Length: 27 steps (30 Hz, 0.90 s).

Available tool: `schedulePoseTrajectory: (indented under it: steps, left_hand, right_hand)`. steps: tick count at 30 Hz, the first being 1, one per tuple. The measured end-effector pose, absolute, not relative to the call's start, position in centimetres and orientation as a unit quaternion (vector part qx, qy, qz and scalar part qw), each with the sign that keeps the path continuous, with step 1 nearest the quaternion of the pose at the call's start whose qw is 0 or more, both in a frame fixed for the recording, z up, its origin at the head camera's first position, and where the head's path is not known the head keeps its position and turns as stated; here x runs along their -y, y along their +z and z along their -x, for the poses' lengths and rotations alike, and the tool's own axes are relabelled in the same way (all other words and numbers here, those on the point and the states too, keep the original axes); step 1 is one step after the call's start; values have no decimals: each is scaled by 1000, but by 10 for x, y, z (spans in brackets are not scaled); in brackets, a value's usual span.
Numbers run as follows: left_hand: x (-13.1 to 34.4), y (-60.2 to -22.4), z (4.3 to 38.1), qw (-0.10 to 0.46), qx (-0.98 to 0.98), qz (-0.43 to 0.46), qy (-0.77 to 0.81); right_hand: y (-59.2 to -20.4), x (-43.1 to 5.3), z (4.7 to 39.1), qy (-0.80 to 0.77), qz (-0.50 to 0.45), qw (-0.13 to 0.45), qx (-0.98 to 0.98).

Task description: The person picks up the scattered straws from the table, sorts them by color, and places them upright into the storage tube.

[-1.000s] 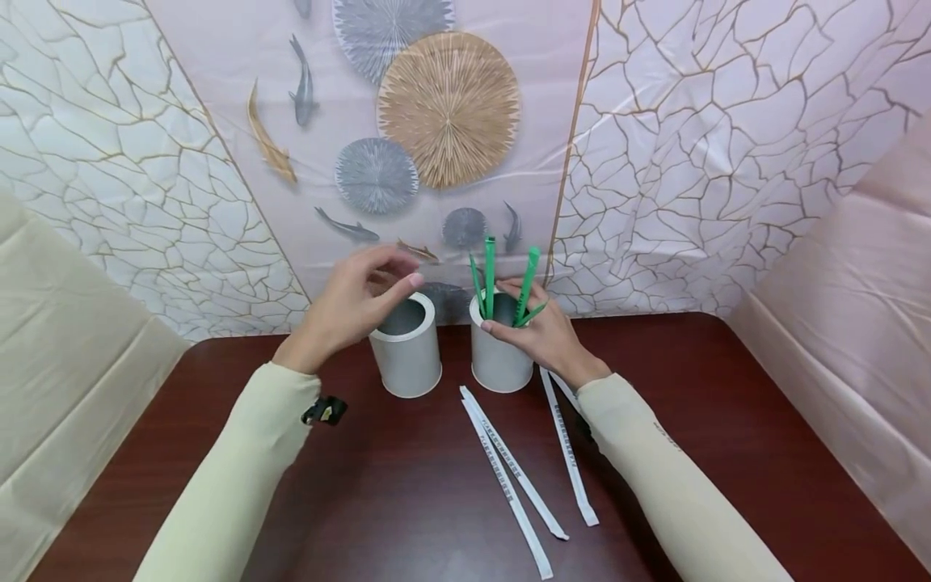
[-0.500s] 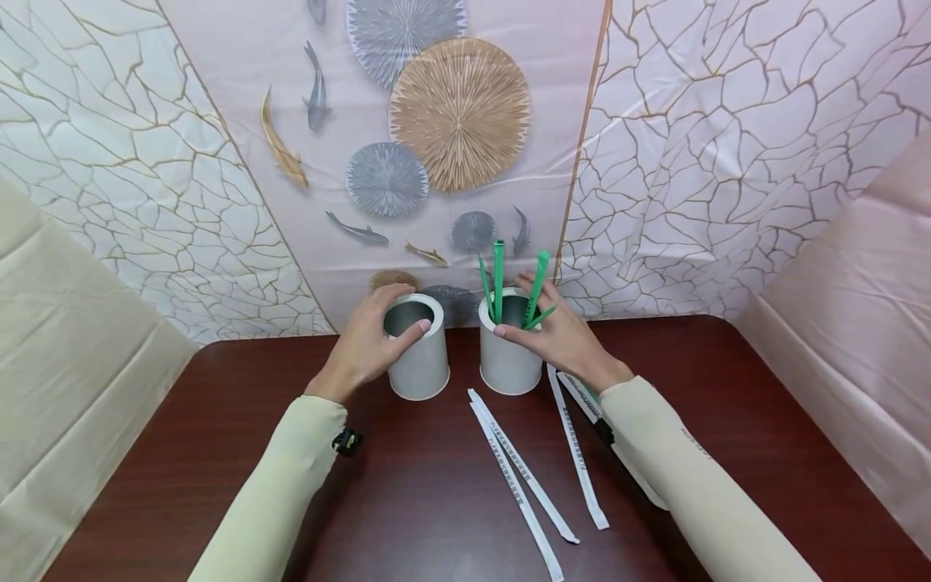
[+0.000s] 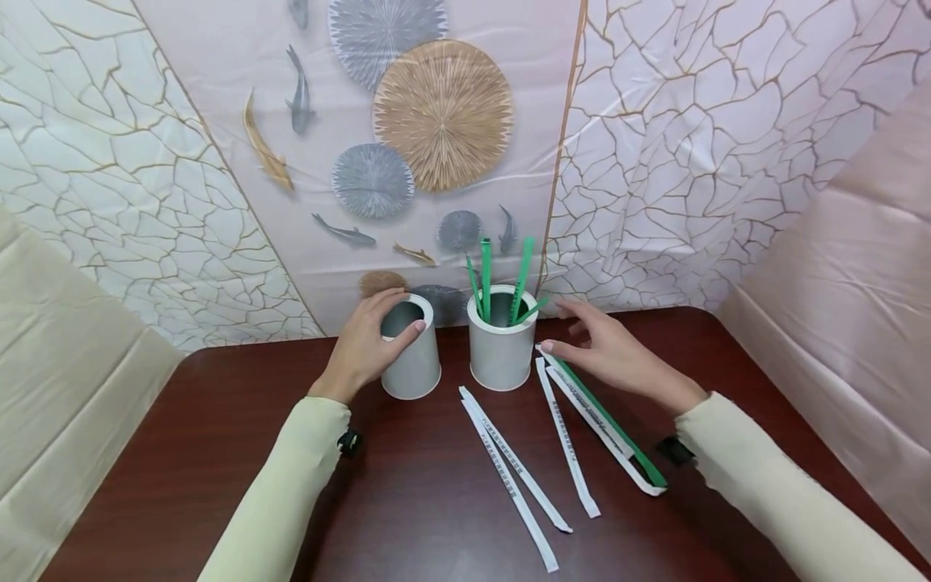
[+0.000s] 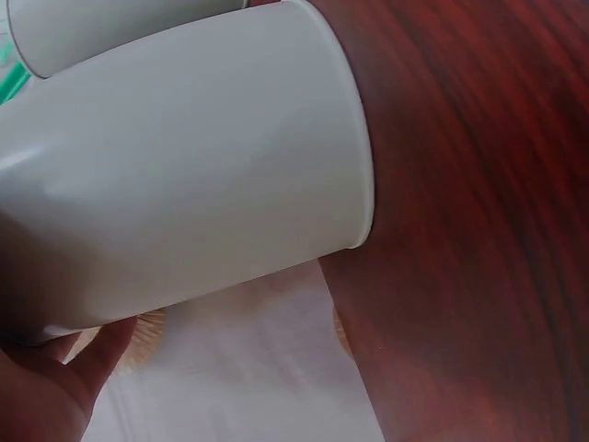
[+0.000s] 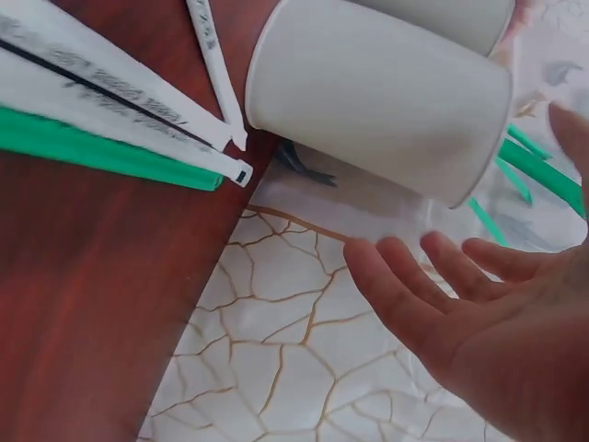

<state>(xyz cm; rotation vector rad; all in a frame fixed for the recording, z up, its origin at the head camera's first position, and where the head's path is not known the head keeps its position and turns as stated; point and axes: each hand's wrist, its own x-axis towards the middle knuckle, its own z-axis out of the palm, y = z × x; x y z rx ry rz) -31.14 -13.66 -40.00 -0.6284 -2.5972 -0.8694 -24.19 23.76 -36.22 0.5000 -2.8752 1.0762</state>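
In the head view my left hand (image 3: 362, 343) holds the left light-grey cup (image 3: 416, 368) around its upper wall, thumb at the near rim. The cup stands upright, and its visible inside shows no straws. In the left wrist view, fingers (image 4: 101, 359) lie against the wall of the cup (image 4: 202, 157). My right hand (image 3: 625, 356) is off to the right of the second grey cup (image 3: 502, 364), with nothing in it. Its fingers (image 5: 396, 304) are spread loosely beside that cup in the right wrist view. Several green straws (image 3: 486, 279) stand in the right cup.
White paper-wrapped straws (image 3: 512, 461) lie on the dark red table (image 3: 407, 493) in front of the cups. Farther right are another white straw (image 3: 566, 436) and a green straw (image 3: 611, 420) beside more white ones. A patterned backdrop (image 3: 655, 162) rises behind the table.
My left hand has come down from above the left cup onto its side. My right hand has let go of the right cup and moved away to the right.
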Motion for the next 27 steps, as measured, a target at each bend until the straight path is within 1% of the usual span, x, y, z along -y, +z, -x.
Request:
schedulePoseTrajectory:
  steps: [5, 9, 11, 16, 19, 21, 27]
  left_hand:
    - [138, -403, 310, 190, 902, 213, -323]
    - [136, -407, 310, 212, 892, 211, -338]
    - [134, -409, 310, 223, 888, 209, -343]
    - [136, -412, 311, 244, 883, 198, -349]
    - [136, -414, 311, 248, 881, 195, -353]
    - [135, -414, 311, 247, 880, 195, -355]
    - [134, -416, 314, 248, 877, 194, -362]
  right_hand:
    - [-368, -254, 225, 351, -153, -3, 924]
    - [-385, -263, 215, 350, -144, -48, 924]
    - [-394, -267, 212, 346, -138, -61, 926]
    - [-412, -259, 210, 319, -116, -75, 938]
    - [-419, -249, 206, 278, -98, -73, 953]
    - [-421, -244, 203, 243, -98, -62, 963]
    - [-428, -238, 197, 149, -139, 23, 979]
